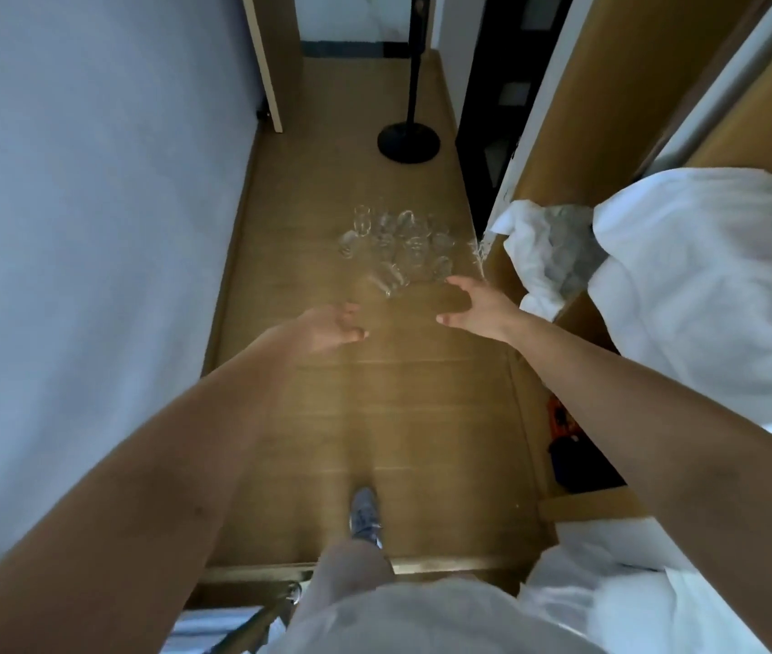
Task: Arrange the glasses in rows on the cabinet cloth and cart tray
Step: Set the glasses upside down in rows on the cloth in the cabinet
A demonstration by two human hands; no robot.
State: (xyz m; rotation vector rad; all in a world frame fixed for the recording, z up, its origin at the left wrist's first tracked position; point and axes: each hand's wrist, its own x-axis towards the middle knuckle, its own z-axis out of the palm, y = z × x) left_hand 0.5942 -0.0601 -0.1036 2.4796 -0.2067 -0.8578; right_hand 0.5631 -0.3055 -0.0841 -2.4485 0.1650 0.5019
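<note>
The glasses (393,247) sit in a loose cluster on the wooden floor (374,394), about midway down a narrow passage between a pale wall (91,181) on the left and a wooden cabinet (558,148) on the right. They are clear and blurred, so a count is not possible. A taller glass (362,219) at the far left of the cluster stands upright, its long axis vertical and its mouth up. The nearest glass (389,279) seems to lie on its side with its long axis slanting across the boards, though which end is the mouth cannot be told. Both arms reach forward over the floor. The left hand (332,325) hangs short of the cluster, fingers loosely spread and holding nothing. The right hand (473,304) is also wide and empty, thumb apart from the fingers, its fingertips close to the cluster's near right edge but not clearly touching any glass. A crumpled white cloth (540,247) hangs off the cabinet just right of the glasses, with more white fabric (705,276) piled beyond it. A black round stand base (407,141) rests on the floor farther back, and a grey shoe (365,516) is planted on the boards nearer the camera.
</note>
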